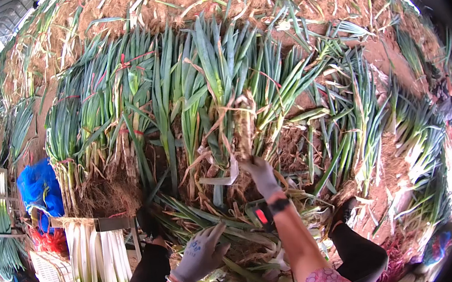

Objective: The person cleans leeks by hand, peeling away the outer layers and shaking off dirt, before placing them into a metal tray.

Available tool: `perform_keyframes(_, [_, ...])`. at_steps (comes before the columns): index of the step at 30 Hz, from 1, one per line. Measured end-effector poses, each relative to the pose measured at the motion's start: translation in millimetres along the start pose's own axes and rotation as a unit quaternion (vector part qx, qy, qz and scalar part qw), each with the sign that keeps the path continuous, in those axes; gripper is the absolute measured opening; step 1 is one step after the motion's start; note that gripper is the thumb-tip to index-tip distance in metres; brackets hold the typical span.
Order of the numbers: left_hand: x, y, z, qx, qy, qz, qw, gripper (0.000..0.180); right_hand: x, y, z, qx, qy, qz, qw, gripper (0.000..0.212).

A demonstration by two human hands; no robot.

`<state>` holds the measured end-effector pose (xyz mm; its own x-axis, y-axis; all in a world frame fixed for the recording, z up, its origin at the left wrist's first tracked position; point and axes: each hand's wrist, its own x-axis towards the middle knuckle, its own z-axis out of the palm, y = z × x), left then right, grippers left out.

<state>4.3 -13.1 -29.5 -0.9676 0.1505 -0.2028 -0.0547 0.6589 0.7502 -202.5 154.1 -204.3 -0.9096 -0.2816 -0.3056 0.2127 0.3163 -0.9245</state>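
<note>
Head view: the right hand in a pale grey glove (264, 178) pinches the lower end of a brownish-white leek stalk (244, 130), which lies straight ahead among long green leeks (165, 92) — the left hand in a matching grey glove (199, 255), fingers loosely spread, hovers above fallen green leaves (246, 234).

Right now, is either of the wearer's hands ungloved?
No, the left hand and the right hand both wear pale grey gloves.

Leek (244, 130) in gloved right hand (262, 177)
</note>
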Motion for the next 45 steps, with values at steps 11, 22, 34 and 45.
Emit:
perform_keyframes(11, [-15,3,14,0.109,-0.057,-0.007,0.992,0.048,-201,-13,-34,0.489,0.076,0.124,0.86,0.02])
perform_keyframes(22, [-23,-32,20,-0.036,0.012,-0.011,0.999,0.048,-364,-66,-76,0.571,-0.124,0.157,0.796,0.034])
perform_keyframes(34, [26,-51,45,-0.639,0.192,-0.149,0.729,0.045,-415,-98,-56,0.322,-0.183,0.292,0.882,0.029])
perform_keyframes(45, [13,-4,-2,-0.796,0.082,0.059,0.597,0.037,-433,-160,-42,-0.351,-0.074,-0.051,0.932,0.058])
